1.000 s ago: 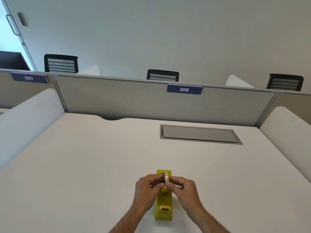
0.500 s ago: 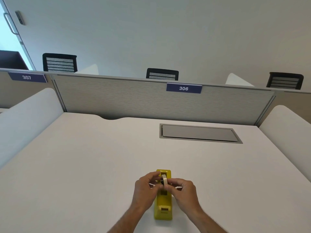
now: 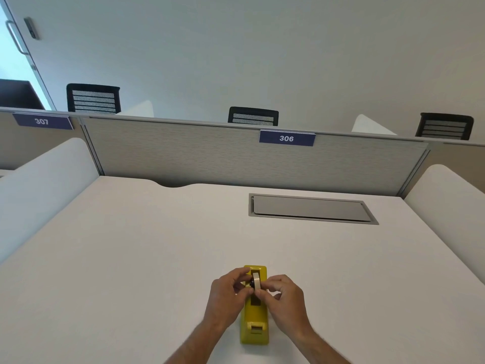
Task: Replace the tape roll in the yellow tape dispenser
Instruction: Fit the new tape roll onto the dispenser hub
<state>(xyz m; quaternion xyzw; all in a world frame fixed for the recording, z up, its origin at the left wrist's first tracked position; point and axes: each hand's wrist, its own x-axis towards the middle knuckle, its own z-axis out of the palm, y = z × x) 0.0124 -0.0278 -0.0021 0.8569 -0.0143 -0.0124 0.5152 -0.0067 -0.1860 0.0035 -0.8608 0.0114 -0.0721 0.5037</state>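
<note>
A yellow tape dispenser [image 3: 255,321] stands lengthwise on the white desk [image 3: 131,258] near its front edge, cutter end toward me. Over its open well sits an upright pale tape roll [image 3: 256,280] on a dark core. My left hand [image 3: 227,292] pinches the roll from the left at the core side. From the right, my right hand [image 3: 284,298] pinches the same roll with thumb and fingertips. The roll sits low between the dispenser's side walls; whether it rests in its slots is hidden by my fingers.
A grey cable hatch [image 3: 309,208] is set flush into the desk at the back right. A grey partition [image 3: 210,153] with a "306" label closes the far edge, and white side screens [image 3: 39,185] flank the desk. Black chairs stand beyond the partition.
Both hands have lowered the roll slightly into the dispenser's well. The dispenser itself has stayed in place.
</note>
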